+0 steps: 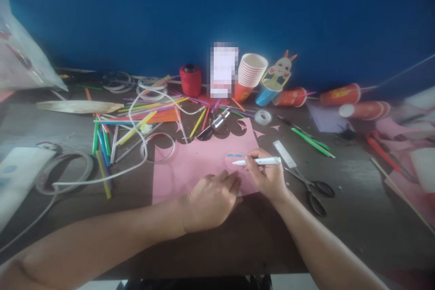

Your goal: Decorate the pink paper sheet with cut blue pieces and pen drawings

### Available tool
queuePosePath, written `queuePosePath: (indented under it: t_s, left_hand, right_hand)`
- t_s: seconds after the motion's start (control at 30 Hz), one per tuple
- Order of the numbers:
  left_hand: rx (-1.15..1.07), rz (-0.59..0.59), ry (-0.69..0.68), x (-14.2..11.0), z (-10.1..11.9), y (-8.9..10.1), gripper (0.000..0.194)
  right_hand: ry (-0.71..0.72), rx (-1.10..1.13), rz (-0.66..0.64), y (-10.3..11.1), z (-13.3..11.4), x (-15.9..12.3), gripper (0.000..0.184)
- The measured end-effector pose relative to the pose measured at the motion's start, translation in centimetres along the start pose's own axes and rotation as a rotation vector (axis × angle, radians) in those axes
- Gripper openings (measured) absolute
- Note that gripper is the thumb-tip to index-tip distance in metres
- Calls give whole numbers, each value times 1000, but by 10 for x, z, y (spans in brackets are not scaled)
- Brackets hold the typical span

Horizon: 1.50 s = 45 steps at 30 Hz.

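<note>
A pink paper sheet (190,163) lies on the dark table in front of me. My right hand (268,176) is closed around a white pen (260,161), its tip pointing left over the paper beside small blue marks (234,155). My left hand (212,199) rests on the paper's near edge with the fingers bent down onto it, pinning the sheet. The two hands almost touch.
Black scissors (312,188) and a ruler (284,153) lie right of my hand. Coloured straws (136,122), white tubing (102,176), a tape roll (263,117), red thread spool (190,79), stacked paper cups (249,74), a rabbit cup (275,81) and fallen red cups (340,95) crowd the back.
</note>
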<state>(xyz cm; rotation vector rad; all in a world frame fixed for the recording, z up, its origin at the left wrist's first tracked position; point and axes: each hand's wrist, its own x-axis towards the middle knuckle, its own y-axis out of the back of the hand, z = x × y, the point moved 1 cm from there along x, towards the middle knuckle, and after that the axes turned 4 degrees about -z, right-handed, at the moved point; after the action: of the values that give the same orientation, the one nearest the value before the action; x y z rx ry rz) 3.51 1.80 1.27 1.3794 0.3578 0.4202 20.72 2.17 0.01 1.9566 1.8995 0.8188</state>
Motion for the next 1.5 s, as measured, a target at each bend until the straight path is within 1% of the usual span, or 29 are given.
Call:
queuePosePath:
  t_s: [0.1,0.3,0.47,0.7,0.87,1.07,1.3,1.5]
  left_hand:
    - [-2,-14,-15,1,-1,-2,34]
    - [19,-61,-12,1,-1,-1,31]
    - [35,-55,-5,0,-1,-1,32]
    - [11,-29,14,0,-1,-1,28]
    - [36,-33,7,0,0,-2,31]
    - [51,-55,2,1,-1,-1,32]
    - [48,-41,0,0,-1,-1,32]
    - [38,-31,0,0,-1,-2,31]
  right_hand:
    - [4,-9,-21,-2,-1,1,12]
    - [10,-46,-13,-3,-1,2,11]
    - [-12,-47,-15,-3,0,2,14]
    - [-2,-59,-8,-4,-1,1,15]
    - [10,-76,-5,-4,-1,3,17]
    - [22,-117,-16,-5,0,3,15]
    - [27,-122,-14,-6,-3,4,16]
    - [4,-61,66,-4,-2,3,16]
